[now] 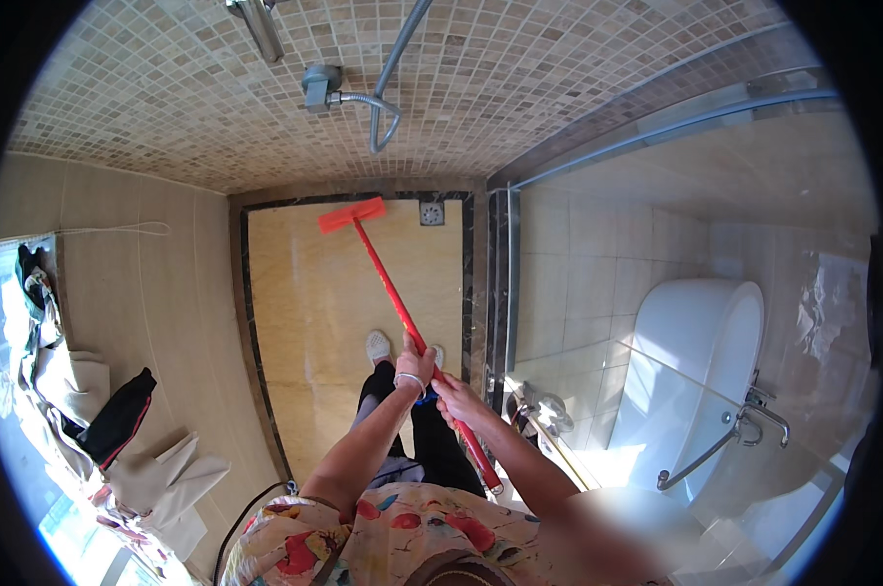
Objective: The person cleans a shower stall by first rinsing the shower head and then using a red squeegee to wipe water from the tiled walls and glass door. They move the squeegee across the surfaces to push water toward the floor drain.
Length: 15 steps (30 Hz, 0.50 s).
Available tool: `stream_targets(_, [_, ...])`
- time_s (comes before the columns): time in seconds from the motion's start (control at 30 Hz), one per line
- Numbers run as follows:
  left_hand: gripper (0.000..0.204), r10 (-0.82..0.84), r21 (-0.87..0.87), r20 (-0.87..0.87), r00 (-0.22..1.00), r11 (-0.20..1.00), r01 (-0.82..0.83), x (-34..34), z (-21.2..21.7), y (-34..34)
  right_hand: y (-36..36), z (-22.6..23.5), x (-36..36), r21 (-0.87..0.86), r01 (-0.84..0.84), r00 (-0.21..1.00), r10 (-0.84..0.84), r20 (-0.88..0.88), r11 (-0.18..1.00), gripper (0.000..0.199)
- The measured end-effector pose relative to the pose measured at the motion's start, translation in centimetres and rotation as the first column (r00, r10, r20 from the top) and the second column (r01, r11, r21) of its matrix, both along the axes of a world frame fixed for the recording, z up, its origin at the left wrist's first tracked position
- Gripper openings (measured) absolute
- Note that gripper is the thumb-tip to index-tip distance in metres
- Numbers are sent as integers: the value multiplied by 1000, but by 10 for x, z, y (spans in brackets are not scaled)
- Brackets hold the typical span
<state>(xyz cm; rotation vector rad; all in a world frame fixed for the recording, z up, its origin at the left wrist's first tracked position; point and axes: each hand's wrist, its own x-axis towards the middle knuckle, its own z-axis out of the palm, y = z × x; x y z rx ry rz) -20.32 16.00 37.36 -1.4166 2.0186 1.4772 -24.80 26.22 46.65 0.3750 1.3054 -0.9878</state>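
Observation:
A floor squeegee (392, 286) with a long red handle slants across the shower floor. Its flat orange-red head (353, 215) rests near the far edge of the yellowish floor, left of a square drain (431, 212). My left hand (415, 362), with a bracelet at the wrist, is wrapped round the middle of the handle. Lower down, close to the handle's near end, my right hand (457, 401) grips it too. Between and below the hands my legs and light shoes (378, 344) show on the floor.
Dark stone edging (469, 283) borders the shower floor. A glass panel stands at the right, with a white bathtub (690, 366) and its tap beyond. On the mosaic wall hang a shower valve (321, 88) and hose (402, 59). Clothes (114, 420) hang at the left by a bright window.

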Motion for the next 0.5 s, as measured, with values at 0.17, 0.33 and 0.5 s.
stream_targets(0.17, [53,10,23,0,1000,1000,-10,2,1,-2,-1,-1,3,-2,-5,1000,5,-16,1000,35])
stream_targets(0.33, [59,-24,24,37,999,999,23,7,1,-5,-6,3,5,8,-15,1000,15,-17,1000,35])
stream_targets(0.5, [69,-9,100,43,999,995,5,7,20,-14,-11,12,7,26,-23,999,24,-26,999,29])
